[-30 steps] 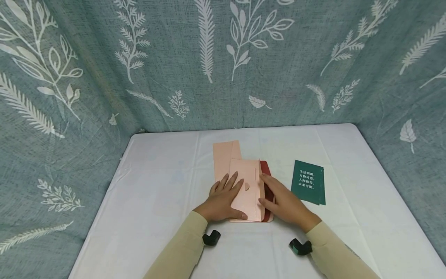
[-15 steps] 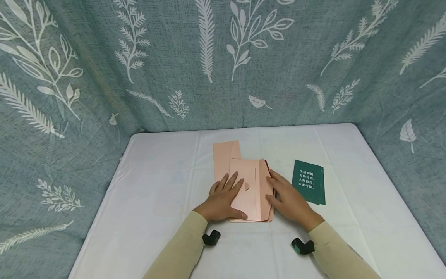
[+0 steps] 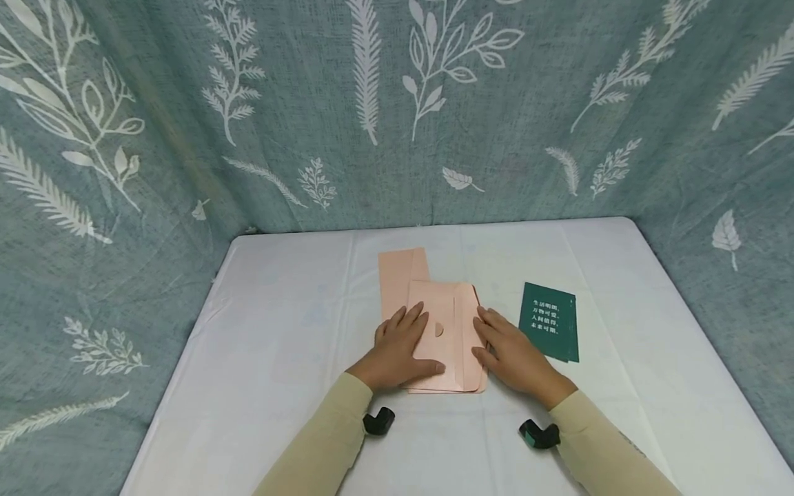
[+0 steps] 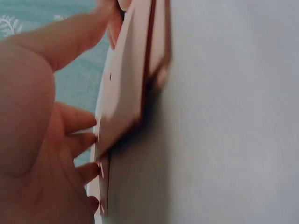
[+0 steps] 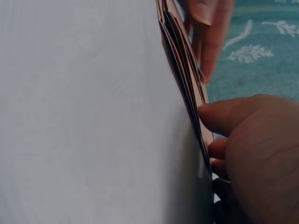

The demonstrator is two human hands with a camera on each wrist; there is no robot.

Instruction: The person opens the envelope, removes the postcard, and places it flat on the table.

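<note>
A pink paper envelope (image 3: 446, 344) with a small half-round cutout lies on a stack of similar pink pieces at mid-table. My left hand (image 3: 397, 348) rests on its left part, fingers straight and spread, thumb reaching along the lower part. The fingertips of my right hand (image 3: 515, 355) touch the envelope's right side and edge, the fingers fairly straight. In the right wrist view, several thin layers of the stack (image 5: 187, 74) show along the edge beside the right thumb. In the left wrist view, the lower corner of the envelope (image 4: 126, 88) sits slightly raised.
Another pink paper piece (image 3: 397, 272) sticks out behind the envelope at the upper left. Green cards (image 3: 546, 320) with white writing lie to the right, overlapping. The white tablecloth (image 3: 291, 310) ends at a patterned green curtain (image 3: 397, 172) at the back.
The right hand has moved slightly right, and the pink panel under it now lies out flat, covering the dark red part seen earlier. The left thumb has lifted or shifted slightly up.
</note>
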